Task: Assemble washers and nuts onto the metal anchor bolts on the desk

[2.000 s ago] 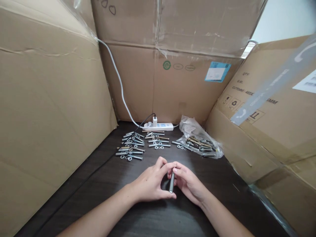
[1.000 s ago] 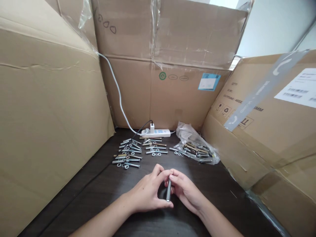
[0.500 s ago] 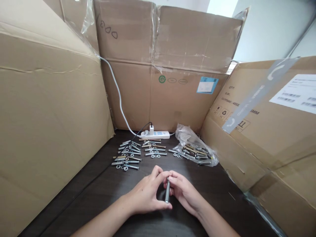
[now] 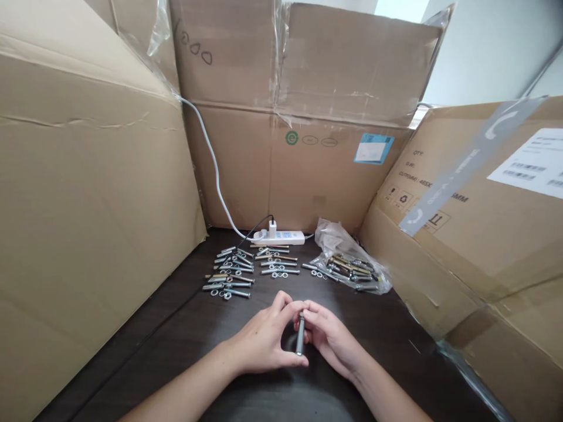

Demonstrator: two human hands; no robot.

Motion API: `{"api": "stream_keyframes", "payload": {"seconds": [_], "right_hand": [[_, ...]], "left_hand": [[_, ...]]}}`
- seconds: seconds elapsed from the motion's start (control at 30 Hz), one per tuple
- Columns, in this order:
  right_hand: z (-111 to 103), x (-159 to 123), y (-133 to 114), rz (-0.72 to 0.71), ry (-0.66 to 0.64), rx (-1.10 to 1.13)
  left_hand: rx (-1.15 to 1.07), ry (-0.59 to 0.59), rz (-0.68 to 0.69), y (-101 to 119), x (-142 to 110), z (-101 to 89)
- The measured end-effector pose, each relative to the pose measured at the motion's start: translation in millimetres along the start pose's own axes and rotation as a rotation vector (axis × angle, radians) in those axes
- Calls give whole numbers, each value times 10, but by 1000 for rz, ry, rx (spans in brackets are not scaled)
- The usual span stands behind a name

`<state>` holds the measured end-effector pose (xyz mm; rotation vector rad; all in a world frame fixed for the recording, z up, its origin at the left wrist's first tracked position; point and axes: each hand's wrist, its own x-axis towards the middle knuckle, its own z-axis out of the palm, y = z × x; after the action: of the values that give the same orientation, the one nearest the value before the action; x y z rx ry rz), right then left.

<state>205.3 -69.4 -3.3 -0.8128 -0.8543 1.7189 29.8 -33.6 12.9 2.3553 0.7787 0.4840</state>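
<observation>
Between my two hands is a grey metal expansion bolt [image 4: 300, 337], tilted with its near end toward me. My left hand [image 4: 268, 337] spans its length, thumb at the near end and index finger at the far end. The fingers of my right hand [image 4: 325, 331] pinch the far end, where a nut or washer may sit; fingertips partly cover it. Beyond my hands, bolts, sleeves, washers and nuts lie in a left group [image 4: 229, 272] and a middle group [image 4: 279, 264]. A few loose parts [image 4: 317, 273] lie farther right.
A clear plastic bag [image 4: 352, 264] with more bolts lies at the back right. Behind the parts is a white power strip [image 4: 285, 237] with a plugged-in charger. A black cable [image 4: 162, 321] runs across the dark table's left side. Cardboard boxes [image 4: 101, 176] wall in the table.
The camera view has shifted slightly. Both hands keep nearly the same grip on the expansion bolt, with only a small shift of the bolt.
</observation>
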Motion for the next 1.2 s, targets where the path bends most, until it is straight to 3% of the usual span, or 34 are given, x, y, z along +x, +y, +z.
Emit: {"api": "stream_keyframes", "payload": {"seconds": [0.27, 0.7, 0.87, 1.0, 1.1, 1.2], "right_hand": [[-2, -3, -4, 14, -9, 37], [-4, -7, 20, -38, 10, -97], [-13, 2, 27, -34, -2, -151], [-17, 5, 25, -53, -31, -302], [1, -3, 23, -78, -30, -448], [-15, -1, 3, -123, 51, -584]], "left_hand": [[-23, 19, 24, -10, 5, 9], [7, -4, 31, 1, 0, 16], [25, 51, 23, -12, 6, 36], [24, 155, 29, -76, 25, 61], [-1, 164, 27, -118, 36, 83], [-17, 158, 17, -145, 40, 82]]}}
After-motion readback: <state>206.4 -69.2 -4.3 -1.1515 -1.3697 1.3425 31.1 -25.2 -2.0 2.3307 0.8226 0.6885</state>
